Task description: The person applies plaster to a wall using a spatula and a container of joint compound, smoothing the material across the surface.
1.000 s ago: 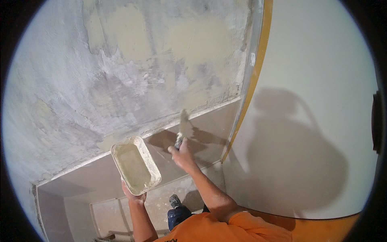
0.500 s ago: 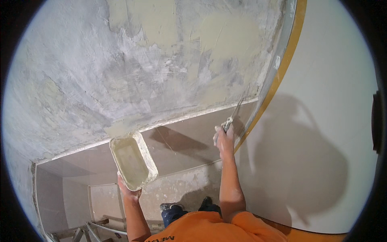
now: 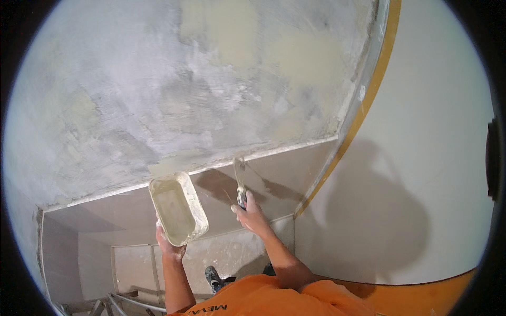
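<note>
A patchy plastered wall (image 3: 158,105) stands ahead, with a putty-smeared tub (image 3: 197,204) before its lower edge, held at the near end by the left hand (image 3: 171,246), fingers partly hidden beneath, while the right hand (image 3: 254,217) has fingers curled round the handle of an upward-pointing putty knife (image 3: 241,184).

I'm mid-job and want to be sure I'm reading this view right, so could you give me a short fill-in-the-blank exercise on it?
1. Of the tub and the knife, the left hand holds the ____.
2. The right hand grips the knife by its ____.
3. The person's shirt is ____.
4. The large shadow falls on the wall to the person's ____.

Missing words: tub; handle; orange; right.
</note>
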### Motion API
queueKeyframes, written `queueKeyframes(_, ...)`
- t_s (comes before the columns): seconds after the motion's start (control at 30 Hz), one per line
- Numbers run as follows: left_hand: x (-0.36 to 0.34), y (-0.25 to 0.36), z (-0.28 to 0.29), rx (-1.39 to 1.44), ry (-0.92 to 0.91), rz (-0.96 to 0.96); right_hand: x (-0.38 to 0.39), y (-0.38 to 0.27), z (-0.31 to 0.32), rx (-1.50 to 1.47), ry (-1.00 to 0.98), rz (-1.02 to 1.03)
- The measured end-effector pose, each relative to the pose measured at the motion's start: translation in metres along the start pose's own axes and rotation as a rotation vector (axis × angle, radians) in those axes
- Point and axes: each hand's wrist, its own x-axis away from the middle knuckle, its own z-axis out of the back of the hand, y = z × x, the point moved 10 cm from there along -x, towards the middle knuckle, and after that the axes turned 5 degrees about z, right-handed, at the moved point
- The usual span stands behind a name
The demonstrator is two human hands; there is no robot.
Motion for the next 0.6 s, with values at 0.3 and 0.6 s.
queueKeyframes(0.3,-0.003,0.000,0.015,0.061,0.028,-0.090,-0.020,-0.079,0.067,-0.375,0.027,0.249)
queueKeyframes(0.6,-0.005,0.001,0.028,0.113,-0.066,-0.255,-0.055,-0.177,0.126,-0.466,0.032,0.750)
